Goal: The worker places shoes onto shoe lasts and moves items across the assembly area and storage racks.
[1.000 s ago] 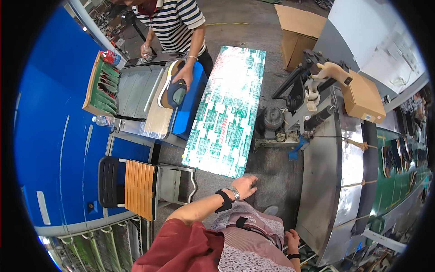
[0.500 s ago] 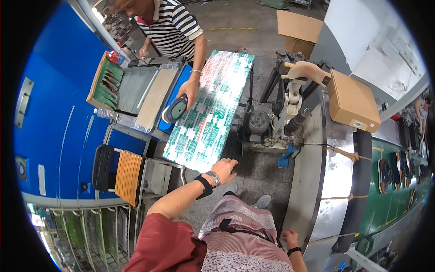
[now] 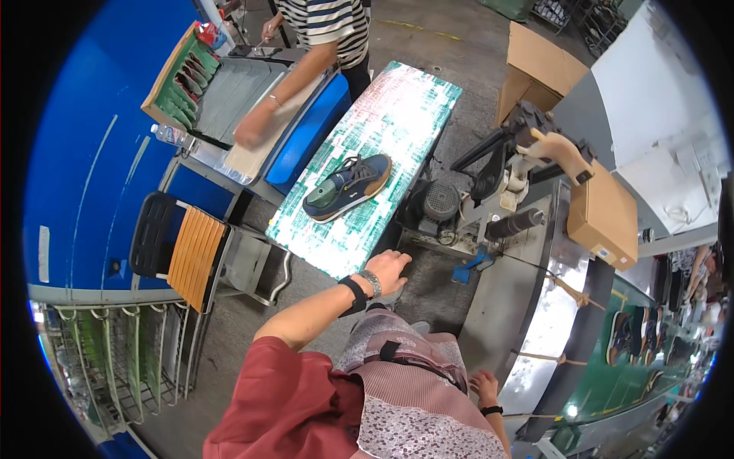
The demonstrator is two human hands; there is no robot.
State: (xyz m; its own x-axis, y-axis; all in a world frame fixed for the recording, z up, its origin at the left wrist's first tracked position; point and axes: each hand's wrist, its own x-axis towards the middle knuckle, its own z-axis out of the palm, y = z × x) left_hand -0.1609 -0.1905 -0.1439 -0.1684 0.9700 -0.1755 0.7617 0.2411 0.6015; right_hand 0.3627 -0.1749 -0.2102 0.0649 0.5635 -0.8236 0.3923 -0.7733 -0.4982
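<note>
A dark blue shoe (image 3: 355, 182) with a brown end, a white-edged sole and a green last inside lies on the narrow table (image 3: 313, 243) covered in green-and-white printed sheeting. By the near end of that table is my left hand (image 3: 388, 271), fingers loosely apart and nothing in them; the shoe is beyond its reach. My right hand (image 3: 484, 387) hangs low at my side by the metal-topped bench, fingers slightly bent and apart, also with nothing in it. Across the table, a co-worker's hand (image 3: 256, 126), blurred, is over a brown board (image 3: 248, 162).
A machine with a motor (image 3: 441, 200) and blue pedal (image 3: 470, 266) stands right of the table. Farther right are a cardboard box (image 3: 602, 218) and a green conveyor (image 3: 592, 379) carrying shoes. On the left are a slatted chair (image 3: 195, 258) and a wire rack (image 3: 130, 359).
The shoe, held by the co-worker before, now lies on the table, released. The co-worker's hand has moved left to the board. My view has shifted; my hands hold much the same pose.
</note>
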